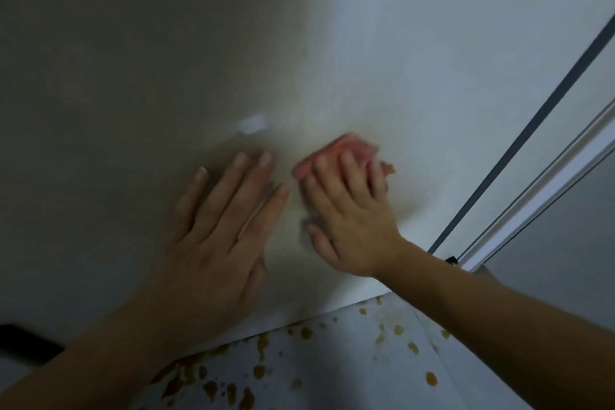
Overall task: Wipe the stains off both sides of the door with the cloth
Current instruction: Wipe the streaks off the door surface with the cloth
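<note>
The pale door (199, 43) fills most of the view, close in front of me. My right hand (349, 210) presses a pink cloth (346, 150) flat against its lower part; the cloth and fingers are motion-blurred. A faint brownish smear surrounds the cloth on the door. My left hand (219, 226) lies flat on the door just left of it, fingers spread, holding nothing.
Below the door's bottom edge, the white floor (332, 359) carries several brown stain drops (306, 332). A dark strip (519, 140) and a white door frame (545, 186) run diagonally at the right. A dark object (23, 339) sits at the lower left.
</note>
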Available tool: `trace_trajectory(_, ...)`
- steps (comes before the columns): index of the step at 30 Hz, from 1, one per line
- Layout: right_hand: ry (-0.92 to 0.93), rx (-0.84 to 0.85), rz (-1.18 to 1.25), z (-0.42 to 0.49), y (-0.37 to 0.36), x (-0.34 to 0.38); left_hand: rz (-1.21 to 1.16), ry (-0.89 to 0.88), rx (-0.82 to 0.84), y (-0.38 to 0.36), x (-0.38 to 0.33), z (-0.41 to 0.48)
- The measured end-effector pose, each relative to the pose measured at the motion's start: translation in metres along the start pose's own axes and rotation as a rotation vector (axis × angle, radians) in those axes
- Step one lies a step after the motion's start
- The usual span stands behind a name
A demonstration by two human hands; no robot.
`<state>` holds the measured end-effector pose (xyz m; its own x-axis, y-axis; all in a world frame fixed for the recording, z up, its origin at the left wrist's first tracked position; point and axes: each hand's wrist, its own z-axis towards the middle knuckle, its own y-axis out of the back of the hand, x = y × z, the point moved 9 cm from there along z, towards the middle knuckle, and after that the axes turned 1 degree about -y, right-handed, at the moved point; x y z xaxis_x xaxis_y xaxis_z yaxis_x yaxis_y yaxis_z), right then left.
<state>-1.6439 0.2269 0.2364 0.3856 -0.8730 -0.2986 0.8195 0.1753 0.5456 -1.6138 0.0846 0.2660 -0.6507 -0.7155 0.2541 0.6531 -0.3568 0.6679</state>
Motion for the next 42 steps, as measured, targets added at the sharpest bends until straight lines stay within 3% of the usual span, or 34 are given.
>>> trace_trajectory(1, 0.128, 0.047, -0.041, -0.013, -0.007, 0.01, 0.006, 0.016, -0.013, 0.004, 0.002, 0.003)
trace_trajectory(3, 0.199, 0.077, -0.086, -0.018, -0.003, 0.001, 0.037, 0.043, -0.028, 0.007, 0.009, 0.008)
trace_trajectory(7, -0.147, -0.063, 0.023, 0.047, 0.044, -0.052, 0.099, 0.057, -0.054, 0.007, 0.016, 0.014)
trace_trajectory(9, -0.199, -0.06, 0.069, 0.053, 0.045, -0.047, 0.105, 0.082, -0.06, 0.011, 0.016, 0.015)
trace_trajectory(14, 0.118, 0.112, -0.049, 0.033, 0.033, -0.026, 0.114, 0.174, -0.095, 0.036, 0.033, 0.025)
trace_trajectory(18, -0.127, -0.171, 0.045, 0.157, 0.109, -0.055, 0.088, 0.171, -0.102, 0.041, 0.038, 0.026)
trace_trajectory(20, -0.143, -0.253, 0.019, 0.187, 0.121, -0.049, 0.086, 0.199, -0.14, 0.045, 0.044, 0.022)
trace_trajectory(22, 0.031, -0.162, -0.037, 0.166, 0.098, -0.021, 0.079, 0.22, -0.156, 0.047, 0.05, 0.015)
trace_trajectory(26, 0.483, 0.179, -0.142, 0.032, 0.01, 0.027, 0.101, 0.234, -0.102, 0.039, 0.053, -0.01)
trace_trajectory(29, 0.619, 0.28, -0.17, -0.005, -0.007, 0.03, 0.094, 0.241, -0.056, 0.032, 0.051, -0.025)
trace_trajectory(31, 0.545, 0.23, -0.154, 0.022, 0.009, 0.026, 0.076, 0.273, -0.065, 0.031, 0.052, -0.032)
trace_trajectory(36, 0.05, -0.054, 0.029, 0.146, 0.067, 0.021, 0.057, 0.374, -0.123, 0.03, 0.062, -0.047)
trace_trajectory(37, 0.098, -0.028, 0.025, 0.144, 0.06, 0.034, 0.053, 0.386, -0.133, 0.029, 0.064, -0.049)
trace_trajectory(40, 0.506, 0.204, -0.08, 0.077, 0.015, 0.076, 0.07, 0.391, -0.124, 0.029, 0.066, -0.057)
trace_trajectory(42, 0.595, 0.258, -0.138, 0.061, 0.014, 0.073, 0.071, 0.368, -0.093, 0.026, 0.066, -0.061)
